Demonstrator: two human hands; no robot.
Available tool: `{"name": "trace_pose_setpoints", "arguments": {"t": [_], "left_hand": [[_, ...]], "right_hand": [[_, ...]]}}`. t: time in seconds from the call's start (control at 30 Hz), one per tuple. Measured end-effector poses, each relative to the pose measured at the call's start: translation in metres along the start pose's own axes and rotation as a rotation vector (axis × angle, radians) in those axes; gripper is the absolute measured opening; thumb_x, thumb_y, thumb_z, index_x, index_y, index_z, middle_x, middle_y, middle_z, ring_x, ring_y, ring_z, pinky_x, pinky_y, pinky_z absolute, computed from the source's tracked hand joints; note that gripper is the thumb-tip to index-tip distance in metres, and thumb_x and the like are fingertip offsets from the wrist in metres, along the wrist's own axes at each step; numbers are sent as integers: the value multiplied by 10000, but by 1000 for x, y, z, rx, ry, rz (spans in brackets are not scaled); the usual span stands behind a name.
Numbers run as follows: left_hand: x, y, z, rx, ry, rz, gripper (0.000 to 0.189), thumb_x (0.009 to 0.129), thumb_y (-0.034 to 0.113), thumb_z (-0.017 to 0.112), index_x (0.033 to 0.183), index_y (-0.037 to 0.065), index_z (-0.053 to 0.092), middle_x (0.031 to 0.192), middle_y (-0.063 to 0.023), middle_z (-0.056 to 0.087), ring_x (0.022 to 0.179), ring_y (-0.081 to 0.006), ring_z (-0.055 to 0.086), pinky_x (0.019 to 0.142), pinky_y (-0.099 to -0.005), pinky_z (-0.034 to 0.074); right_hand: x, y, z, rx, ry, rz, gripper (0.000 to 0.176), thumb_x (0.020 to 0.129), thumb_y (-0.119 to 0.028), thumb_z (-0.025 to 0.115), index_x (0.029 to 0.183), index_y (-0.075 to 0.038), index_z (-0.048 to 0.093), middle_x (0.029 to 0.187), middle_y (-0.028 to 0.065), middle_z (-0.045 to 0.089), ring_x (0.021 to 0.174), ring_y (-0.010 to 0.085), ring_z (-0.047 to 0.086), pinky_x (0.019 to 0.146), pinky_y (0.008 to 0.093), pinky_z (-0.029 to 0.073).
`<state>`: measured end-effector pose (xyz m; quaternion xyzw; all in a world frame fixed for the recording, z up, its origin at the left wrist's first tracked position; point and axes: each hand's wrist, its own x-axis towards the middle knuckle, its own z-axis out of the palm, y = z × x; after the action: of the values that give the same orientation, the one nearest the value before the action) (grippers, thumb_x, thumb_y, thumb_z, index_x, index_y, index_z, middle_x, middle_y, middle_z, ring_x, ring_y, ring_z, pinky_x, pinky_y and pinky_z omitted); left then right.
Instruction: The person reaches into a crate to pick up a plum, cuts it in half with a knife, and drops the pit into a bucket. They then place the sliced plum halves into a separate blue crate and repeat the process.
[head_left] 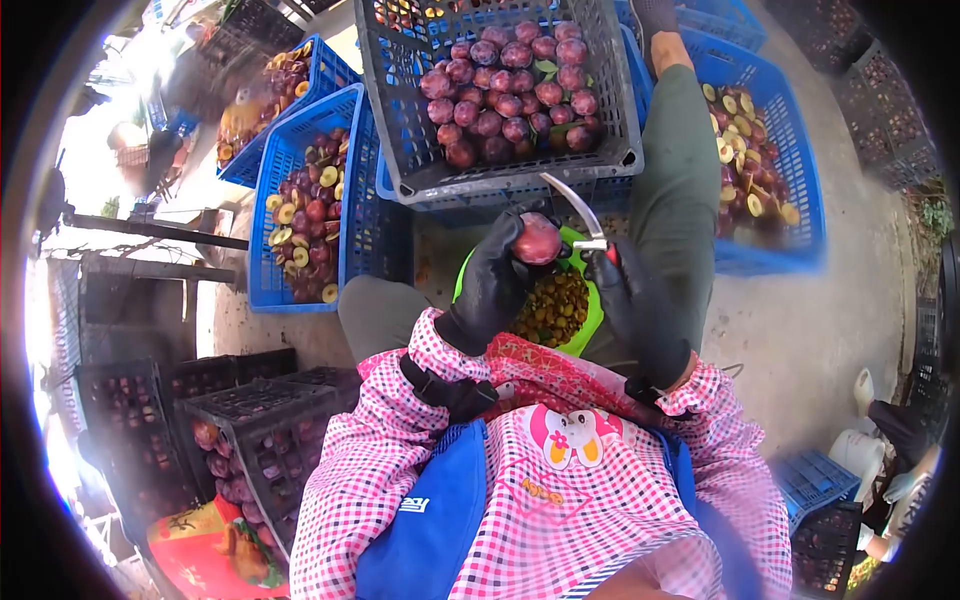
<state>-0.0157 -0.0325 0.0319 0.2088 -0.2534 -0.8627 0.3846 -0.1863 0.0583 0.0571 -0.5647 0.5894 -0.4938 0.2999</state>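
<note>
My left hand (493, 285), in a black glove, is closed around a whole reddish-purple plum (538, 241). A knife with a curved blade (575, 207) and a bit of red handle is gripped in my black-gloved right hand (634, 308). The blade rises up and left, just right of the plum and apart from it. Below both hands sits a bright green bowl (594, 318) between my legs, with many small brown-yellow pits (552, 308) inside. Beyond my hands, a tilted black crate (392, 110) holds whole plums (515, 85).
Blue crates of cut plums stand at left (257, 240) and right (800, 170), with another blue crate (345, 65) farther left. Stacked black crates (250, 430) of plums are at lower left. Another person's legs (900, 430) show at the right edge.
</note>
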Motion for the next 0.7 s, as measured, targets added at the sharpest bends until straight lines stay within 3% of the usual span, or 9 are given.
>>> {"name": "trace_pose_setpoints", "arguments": {"t": [0.03,0.1,0.23,0.37,0.43,0.47,0.53,0.67,0.7], "left_hand": [[-2,1,8,68,115,-21,418,1015,395,416,1206,48,547,1104,-75,618,1014,-200,604,889,-360,496],[1,-3,-4,95,89,-52,434,1016,423,405,1186,56,561,1056,-61,630,950,-187,613,819,-335,505],[2,-12,-1,353,132,-99,502,1009,511,377,1151,77,586,970,-26,647,804,-138,611,660,-256,488],[-4,-9,19,364,222,-120,453,1018,447,403,1147,49,576,972,-47,645,807,-115,612,667,-256,495],[-4,-11,19,732,89,182,376,1025,343,421,1144,16,562,965,-67,644,823,-116,616,703,-264,493],[-1,-11,17,732,89,180,376,1025,343,421,1144,16,562,965,-67,644,823,-116,616,703,-264,493],[5,-11,11,1092,7,404,304,1015,226,415,1149,-15,542,946,-89,645,838,-138,623,729,-283,494],[9,-13,15,984,-5,460,298,1008,201,393,1135,-16,553,933,-89,646,824,-164,620,737,-303,492],[10,-12,16,963,46,381,303,1007,202,385,1118,-18,562,930,-95,648,816,-170,620,734,-310,493]], "right_hand": [[0,1,-3,12,-25,59,190,968,-218,549,944,-30,531,718,150,559,603,306,566,549,388,413],[2,0,-6,26,-51,125,209,971,-241,545,926,-37,527,688,152,560,592,335,572,533,402,408],[2,-6,0,-177,-54,-51,225,958,-267,560,937,-44,544,671,169,579,598,375,586,522,440,414],[-1,1,6,-246,-33,-134,204,936,-249,583,938,-47,550,683,174,593,602,391,589,514,459,426],[-1,2,7,-278,-24,-128,199,931,-245,588,941,-50,551,678,173,592,599,389,592,510,459,432],[-2,2,8,-311,-15,-122,193,927,-241,592,944,-53,552,673,171,590,596,386,596,506,459,438],[-3,1,12,-356,9,-128,197,922,-244,596,947,-53,553,668,170,589,591,383,597,504,458,443],[-1,2,21,-444,76,-102,206,907,-250,607,949,-55,554,662,163,591,585,373,604,501,449,457],[0,2,23,-444,81,-100,206,907,-250,607,949,-55,554,662,163,591,585,373,604,501,449,457]]}}
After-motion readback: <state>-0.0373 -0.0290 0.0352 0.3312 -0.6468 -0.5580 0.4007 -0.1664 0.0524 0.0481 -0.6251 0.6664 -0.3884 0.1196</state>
